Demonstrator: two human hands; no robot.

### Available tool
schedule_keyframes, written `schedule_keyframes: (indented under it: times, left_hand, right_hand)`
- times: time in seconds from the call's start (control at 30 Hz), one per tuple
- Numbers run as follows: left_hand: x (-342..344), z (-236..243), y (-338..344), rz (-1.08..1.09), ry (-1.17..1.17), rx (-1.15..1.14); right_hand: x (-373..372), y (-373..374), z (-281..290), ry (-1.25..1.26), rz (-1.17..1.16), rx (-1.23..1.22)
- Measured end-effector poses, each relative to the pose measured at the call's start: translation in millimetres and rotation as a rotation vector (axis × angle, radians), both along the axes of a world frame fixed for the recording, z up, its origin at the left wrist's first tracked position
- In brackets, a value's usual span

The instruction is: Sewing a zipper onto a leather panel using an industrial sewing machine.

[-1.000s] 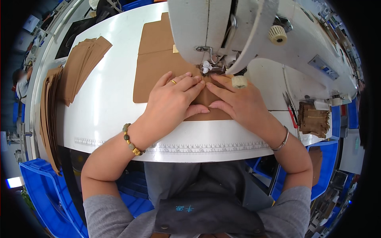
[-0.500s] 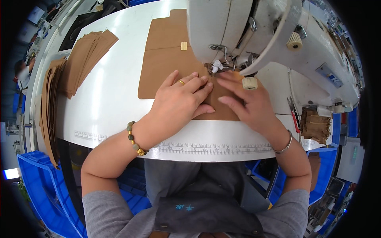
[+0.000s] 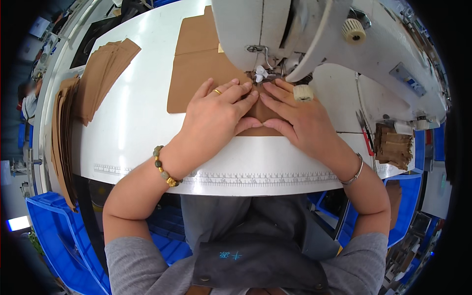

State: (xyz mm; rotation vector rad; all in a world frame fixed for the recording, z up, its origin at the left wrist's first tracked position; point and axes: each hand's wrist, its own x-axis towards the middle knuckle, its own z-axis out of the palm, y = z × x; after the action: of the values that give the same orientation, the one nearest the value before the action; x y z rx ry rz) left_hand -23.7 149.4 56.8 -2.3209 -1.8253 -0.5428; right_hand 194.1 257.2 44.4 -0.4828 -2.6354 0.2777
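Observation:
A flat brown leather-like piece [image 3: 196,73] lies on the white table under the head of a sewing machine [image 3: 255,34]. My left hand [image 3: 216,113] rests flat on the piece, fingers pointing toward the presser foot area [image 3: 260,74]. On the right side of that area, my right hand [image 3: 300,118] presses on the same piece with its fingers spread. The two thumbs meet or nearly meet near the piece's front edge. Neither hand grips anything. The needle cannot be made out, and the machine head covers part of the piece.
Brown cut pieces [image 3: 105,73] are fanned out at the left, beside another stack [image 3: 64,132] on the table's edge. Red-handled scissors [image 3: 366,132] and a brown bundle [image 3: 393,146] lie at right. A printed ruler [image 3: 236,179] runs along the front. Blue bins [image 3: 59,236] stand below.
My right hand has settled flatter onto the brown piece, its thumb moving in to the left thumb. The view has shifted slightly, and the machine head now hides more of the piece's small gold-coloured tab.

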Motion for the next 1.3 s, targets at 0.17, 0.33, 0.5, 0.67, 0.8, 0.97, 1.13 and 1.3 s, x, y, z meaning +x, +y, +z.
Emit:
schedule_keyframes:
  times: [0.17,0.33,0.5,0.67,0.8,0.97,1.13,1.3]
  left_hand:
    - [-0.6,-1.9,2.1,0.005,0.006,-0.002]
    - [-1.6,-1.7,4.0,0.002,0.007,0.001]
    - [-1.5,-1.7,3.9,0.002,0.002,0.011]
    - [-1.7,-2.0,2.8,-0.005,0.002,0.008]
    - [-2.6,-2.2,4.9,0.0,0.009,0.012]
    - [-2.3,-3.6,5.6,0.001,-0.005,0.008]
    - [-0.1,-1.1,-0.7,0.028,0.043,0.047]
    - [0.1,2.6,-6.7,-0.009,-0.074,-0.005]
  right_hand:
    - [-0.5,2.5,-2.9,0.006,0.003,0.003]
    - [-1.0,3.8,-2.2,0.004,0.004,-0.001]
    - [-1.0,4.6,-2.4,0.0,0.006,-0.019]
    - [0.2,6.0,-5.2,0.019,0.014,-0.036]
    - [-1.4,6.0,-3.0,0.02,0.013,-0.025]
    - [0.8,15.7,7.8,0.045,-0.129,-0.086]
    - [2.4,7.7,12.0,-0.072,-0.132,0.156]
    - [3.3,-34.1,13.8,0.029,0.076,0.297]
